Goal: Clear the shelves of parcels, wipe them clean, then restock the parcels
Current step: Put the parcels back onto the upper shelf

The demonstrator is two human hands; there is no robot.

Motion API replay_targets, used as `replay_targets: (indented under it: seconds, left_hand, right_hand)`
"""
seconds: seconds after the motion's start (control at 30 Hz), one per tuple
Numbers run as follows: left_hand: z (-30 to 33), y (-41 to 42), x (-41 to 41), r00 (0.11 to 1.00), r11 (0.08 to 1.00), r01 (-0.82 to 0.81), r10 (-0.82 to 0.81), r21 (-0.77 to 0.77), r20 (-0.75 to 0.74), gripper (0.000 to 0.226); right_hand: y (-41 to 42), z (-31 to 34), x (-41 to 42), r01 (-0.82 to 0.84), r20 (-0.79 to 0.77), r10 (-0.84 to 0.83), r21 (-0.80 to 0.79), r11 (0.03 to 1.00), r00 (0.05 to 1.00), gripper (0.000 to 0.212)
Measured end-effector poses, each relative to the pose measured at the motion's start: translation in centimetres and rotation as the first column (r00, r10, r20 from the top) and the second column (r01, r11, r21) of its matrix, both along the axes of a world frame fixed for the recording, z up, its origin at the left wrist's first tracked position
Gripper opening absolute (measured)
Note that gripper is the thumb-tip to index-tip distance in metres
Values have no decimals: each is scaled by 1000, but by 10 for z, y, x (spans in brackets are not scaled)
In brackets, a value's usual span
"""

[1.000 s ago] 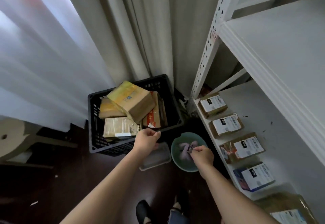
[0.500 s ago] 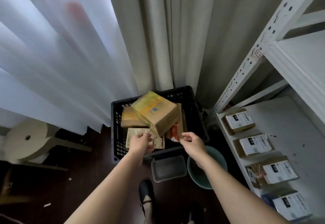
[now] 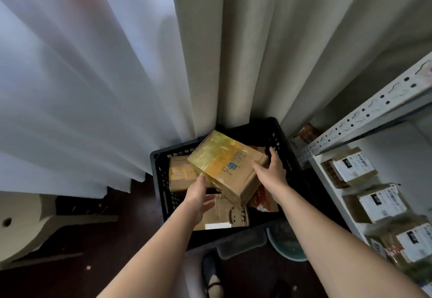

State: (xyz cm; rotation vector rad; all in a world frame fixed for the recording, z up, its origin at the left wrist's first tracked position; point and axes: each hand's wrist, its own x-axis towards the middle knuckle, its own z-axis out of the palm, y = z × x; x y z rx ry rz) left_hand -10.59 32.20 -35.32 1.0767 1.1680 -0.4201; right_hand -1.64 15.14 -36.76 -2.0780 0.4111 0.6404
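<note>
A black plastic crate [image 3: 163, 194] on the floor holds several cardboard parcels. On top lies a large tilted box wrapped in yellow tape [image 3: 224, 164]. My left hand [image 3: 198, 196] reaches under its near left edge with fingers spread. My right hand [image 3: 272, 171] lies against its right side, fingers straight and spread. Below the big box sit a flat brown parcel [image 3: 222, 215], a small brown box [image 3: 181, 173] and a red-and-white packet [image 3: 263, 200]. The white metal shelf [image 3: 327, 180] at right carries labelled parcels [image 3: 350, 166] in a row.
A green basin [image 3: 286, 244] and a clear plastic tub [image 3: 240, 241] stand on the dark floor just in front of the crate. Pale curtains hang behind it. A large paper roll [image 3: 21, 225] lies at the far left. My shoe [image 3: 211, 274] shows below.
My right hand left the cloth in the green basin and moved up to the big box in the crate. My left hand went from the crate rim to the box's left edge. The view swung left.
</note>
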Motion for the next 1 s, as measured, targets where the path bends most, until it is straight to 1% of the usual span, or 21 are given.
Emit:
replay_targets:
  seconds: [0.07,0.1,0.2,0.23,0.33,0.4,0.43,0.53,0.63,0.7,0.77,0.83,0.93,1.0]
  left_hand:
    - [-5,5,6,1000,999,-8,8,-49,7,25]
    - [-8,6,8,1000,997,-16,17,-82,16,25]
    - [-14,6,13,999,980,-29,34,-199,21,31]
    - [-13,6,14,999,974,-31,37,-225,24,36]
    - [-8,2,15,999,967,-16,24,-256,28,48]
    - [3,-3,16,999,970,6,2,-242,35,51]
    - [10,-6,17,1000,973,12,-5,-231,30,52]
    - [32,-12,17,999,985,37,-32,-170,29,56]
    - [47,-17,15,996,998,35,-30,-50,85,53]
    - [55,-22,15,991,998,22,-30,63,130,55]
    - [66,-31,15,986,990,-13,-11,143,168,55]
    - [77,-41,15,977,981,-53,11,189,214,50]
    - [98,-61,18,967,983,-68,23,168,256,43]
    - [113,-73,22,961,988,-48,5,148,278,38]
  right_hand:
    - [3,-7,3,45,-25,-44,46,998,999,74]
    - [4,-8,2,58,-41,-56,58,997,998,68]
    - [4,-6,-1,46,-69,-43,41,998,997,32]
    - [4,-2,-3,39,-73,-36,36,999,997,25]
    - [3,11,-10,17,-105,-11,62,998,994,24]
    - [1,21,-17,-9,-128,19,77,997,992,26]
    - [-1,26,-21,-9,-114,17,74,997,993,27]
    - [-11,41,-32,48,-9,-47,91,995,999,27]
    - [-25,59,-36,106,67,-118,163,981,991,13]
    - [-37,71,-38,133,70,-153,232,964,986,2]
    - [-50,82,-43,123,84,-153,287,950,985,9]
    - [-65,96,-45,83,134,-132,323,943,982,16]
    - [-90,121,-45,44,201,-115,324,945,973,29]
    - [-108,138,-43,41,226,-117,317,948,967,44]
